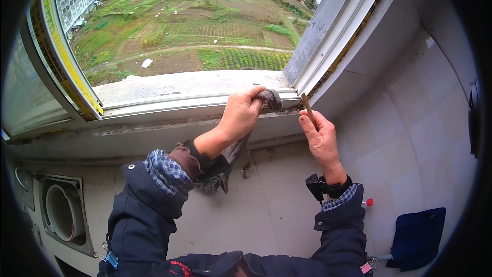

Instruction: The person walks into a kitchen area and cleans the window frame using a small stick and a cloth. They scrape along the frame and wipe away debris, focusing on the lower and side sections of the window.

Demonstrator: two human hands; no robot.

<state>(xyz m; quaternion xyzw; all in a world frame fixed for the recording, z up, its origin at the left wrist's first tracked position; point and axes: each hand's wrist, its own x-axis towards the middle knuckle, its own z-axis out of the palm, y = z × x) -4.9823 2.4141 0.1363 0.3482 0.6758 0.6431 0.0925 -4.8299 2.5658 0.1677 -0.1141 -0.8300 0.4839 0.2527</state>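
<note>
Bunched grey cloth (270,100) is gripped in my left hand (243,110) just above the window sill, and more of it hangs down below my wrist. My right hand (319,132) holds a thin brown stick (309,110) between thumb and fingers, its tip pointing up at the lower right corner of the white window frame (305,80). Below the frame, the inner sill edge (153,126) looks rough and dirty.
A sink-like basin (63,213) holding a round tub is at the lower left. Dark blue fabric (417,238) and a red cap (369,202) lie at the lower right. Tiled wall (407,123) rises on the right. Dark debris (248,171) lies on the light tiled surface below the window.
</note>
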